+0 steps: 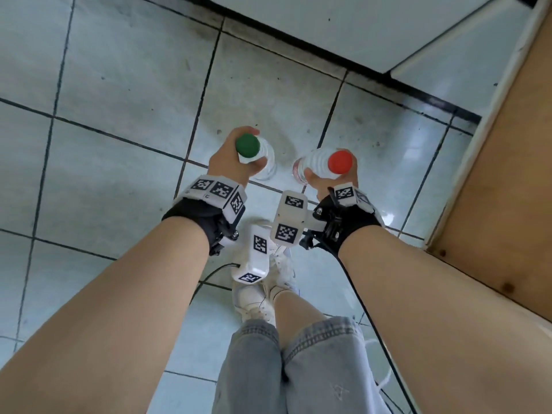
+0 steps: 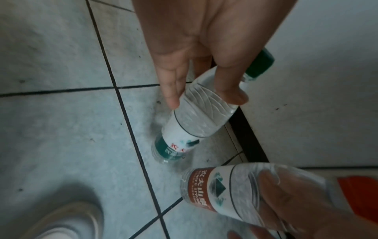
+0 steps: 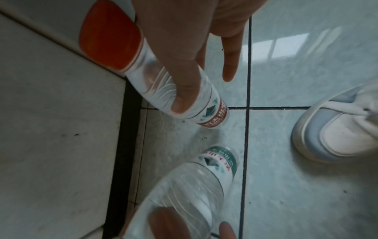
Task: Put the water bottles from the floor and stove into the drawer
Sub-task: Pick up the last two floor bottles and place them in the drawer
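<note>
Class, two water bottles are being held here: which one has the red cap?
The red-capped bottle in the right hand; the left hand grips the green-capped bottle.

I am looking down at two bottles standing side by side over the tiled floor [image 1: 125,85], the left bottle [image 1: 264,156] sitting in my left hand [image 1: 230,159] and the right bottle [image 1: 313,165] in my right hand [image 1: 331,180], near each other but apart. My shoes [image 1: 263,294] are standing behind the bottles, a cabinet base [image 1: 328,31] is running across ahead of them, and a wooden panel [image 1: 501,186] is lying to the right.
</note>
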{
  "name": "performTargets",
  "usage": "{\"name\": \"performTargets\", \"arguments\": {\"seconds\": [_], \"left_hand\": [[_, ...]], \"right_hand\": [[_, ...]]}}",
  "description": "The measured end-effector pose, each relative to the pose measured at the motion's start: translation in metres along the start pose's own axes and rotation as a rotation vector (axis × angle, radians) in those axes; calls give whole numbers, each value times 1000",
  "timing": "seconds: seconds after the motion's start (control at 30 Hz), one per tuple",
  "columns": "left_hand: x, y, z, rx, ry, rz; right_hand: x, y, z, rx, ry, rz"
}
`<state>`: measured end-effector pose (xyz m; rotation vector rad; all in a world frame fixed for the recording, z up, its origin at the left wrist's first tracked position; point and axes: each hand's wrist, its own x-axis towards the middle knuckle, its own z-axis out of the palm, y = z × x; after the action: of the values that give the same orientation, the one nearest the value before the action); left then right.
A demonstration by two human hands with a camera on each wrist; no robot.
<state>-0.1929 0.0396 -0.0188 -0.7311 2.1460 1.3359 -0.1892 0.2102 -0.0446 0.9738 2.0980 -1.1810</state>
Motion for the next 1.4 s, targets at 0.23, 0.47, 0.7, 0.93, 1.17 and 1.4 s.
{"name": "performTargets", "arguments": {"seconds": [0.23, 0.47, 0.7, 0.93, 1.17, 1.4], "left_hand": [[-114, 77, -73, -6, -26, 73], [-248, 210, -146, -100, 136, 319], [-319, 324, -126, -386, 156, 513], [-308, 402, 8, -334, -27, 516], [-278, 428, 145, -132, -137, 340], [-238, 420, 187, 257, -205, 202]], "right_hand": [[-117, -63, -53, 63, -24, -205], [-251, -139, -157, 359, -55, -223], [-308, -178, -285, 594, -38, -424], [-258, -152, -403, 466, 59, -443], [-180, -101, -493, 218, 81, -289], [-114, -68, -496, -58, -23, 11]]}}
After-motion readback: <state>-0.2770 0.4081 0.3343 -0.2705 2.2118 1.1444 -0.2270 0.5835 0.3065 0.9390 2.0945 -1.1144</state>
